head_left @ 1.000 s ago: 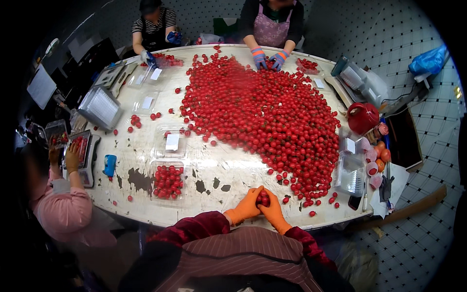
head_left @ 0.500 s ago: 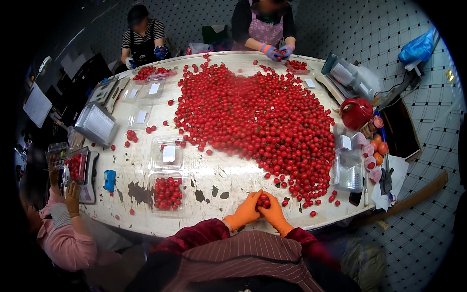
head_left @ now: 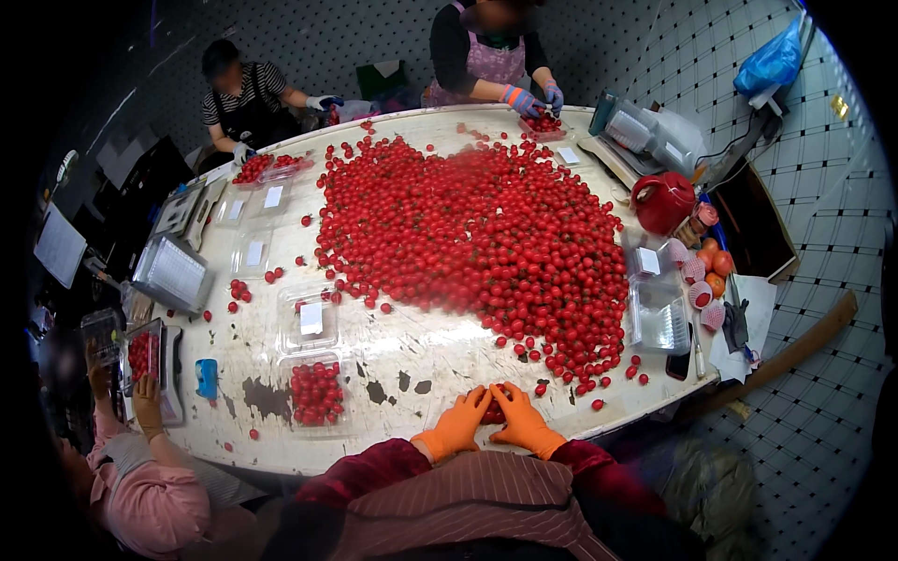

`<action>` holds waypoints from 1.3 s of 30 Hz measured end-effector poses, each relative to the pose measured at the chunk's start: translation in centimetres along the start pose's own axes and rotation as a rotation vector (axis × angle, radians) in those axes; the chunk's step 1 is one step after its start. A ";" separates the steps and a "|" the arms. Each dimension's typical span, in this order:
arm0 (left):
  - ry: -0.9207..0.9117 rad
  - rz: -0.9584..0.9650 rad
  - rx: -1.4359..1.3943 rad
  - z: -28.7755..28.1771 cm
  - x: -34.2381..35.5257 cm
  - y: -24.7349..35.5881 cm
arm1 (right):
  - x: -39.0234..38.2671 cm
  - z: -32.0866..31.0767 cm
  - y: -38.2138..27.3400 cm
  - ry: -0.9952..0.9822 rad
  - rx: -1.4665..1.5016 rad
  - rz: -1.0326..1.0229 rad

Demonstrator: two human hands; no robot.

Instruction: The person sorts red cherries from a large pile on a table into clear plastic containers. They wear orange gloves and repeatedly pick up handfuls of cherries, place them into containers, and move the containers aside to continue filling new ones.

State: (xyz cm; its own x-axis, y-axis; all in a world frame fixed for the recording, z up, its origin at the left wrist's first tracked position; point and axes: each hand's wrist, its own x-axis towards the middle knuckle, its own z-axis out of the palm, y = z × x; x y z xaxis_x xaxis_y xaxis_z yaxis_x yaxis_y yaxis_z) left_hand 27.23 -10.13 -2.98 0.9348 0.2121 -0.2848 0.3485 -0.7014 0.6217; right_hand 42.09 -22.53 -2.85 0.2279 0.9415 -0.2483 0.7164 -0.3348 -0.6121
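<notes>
Near the front edge of the table, my left hand (head_left: pixel 455 426) and my right hand (head_left: pixel 525 423), both in orange gloves, curve around a few red cherry tomatoes (head_left: pixel 493 411). The fingers partly hide these tomatoes, and the fingertips point away from me, almost meeting. Beyond my hands spreads a large pile of cherry tomatoes (head_left: pixel 468 234). Several loose ones lie along its near edge, closest to my right hand. To the left of my hands sits a transparent plastic box filled with cherry tomatoes (head_left: pixel 318 393), its lid (head_left: pixel 311 320) folded back with a white label on it.
On the right are a transparent box (head_left: pixel 659 318), a red jug (head_left: pixel 664 203) and several oranges (head_left: pixel 716 262). A blue tape dispenser (head_left: pixel 206 378) and stacked boxes (head_left: pixel 174 272) stand left. Three co-workers sit or stand around the white table (head_left: pixel 421 360), one handling a filled box at left.
My hands have opened out somewhat, from tightly cupped to more spread over the tomatoes. The view has shifted a little. Across the table, a co-worker's gloved hands have parted above a box.
</notes>
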 end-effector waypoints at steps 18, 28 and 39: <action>0.120 0.158 -0.258 -1.8 -0.6 -3.3 | 1.0 -2.1 0.9 0.096 -0.116 0.042; 0.141 -0.015 0.113 -1.1 2.3 -2.2 | 4.3 -1.4 1.3 -0.025 -0.217 -0.029; 0.264 0.013 0.015 -1.9 -2.0 -3.1 | -0.2 -2.1 1.1 0.012 -0.275 -0.093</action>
State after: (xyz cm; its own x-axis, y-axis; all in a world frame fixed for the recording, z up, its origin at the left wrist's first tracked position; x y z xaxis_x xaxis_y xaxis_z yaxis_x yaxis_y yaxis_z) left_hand 24.46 -7.10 -2.92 0.9252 0.3719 -0.0757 0.3373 -0.7146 0.6128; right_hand 44.21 -23.03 -1.92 0.1594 0.9686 -0.1905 0.8862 -0.2254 -0.4047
